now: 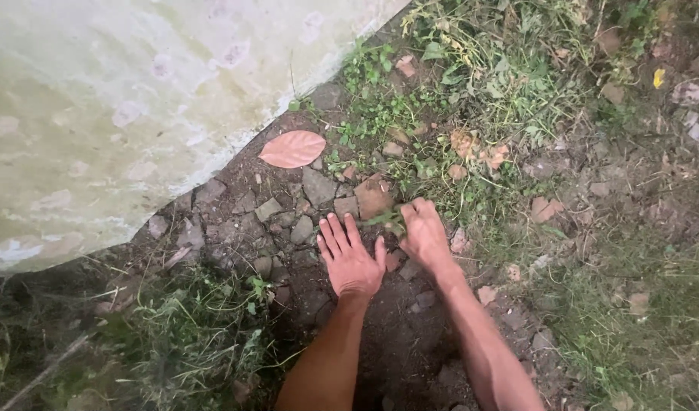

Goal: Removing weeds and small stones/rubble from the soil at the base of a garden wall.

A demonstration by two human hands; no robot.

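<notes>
Weeds (pixel 386 219) sprout between stones beside the wall (pixel 98 114), and your right hand (pixel 423 234) has its grip clenched on them. Your left hand (pixel 350 259) lies flat, grip released, on the soil (pixel 399 335).

Two bare hands are on the dirt: one left hand (pixel 349 262) and one right hand (pixel 424 234). One big pink-brown leaf (pixel 292 148) lies by one pale wall (pixel 121 99). There are too many small stones (pixel 317 185) to count.
</notes>
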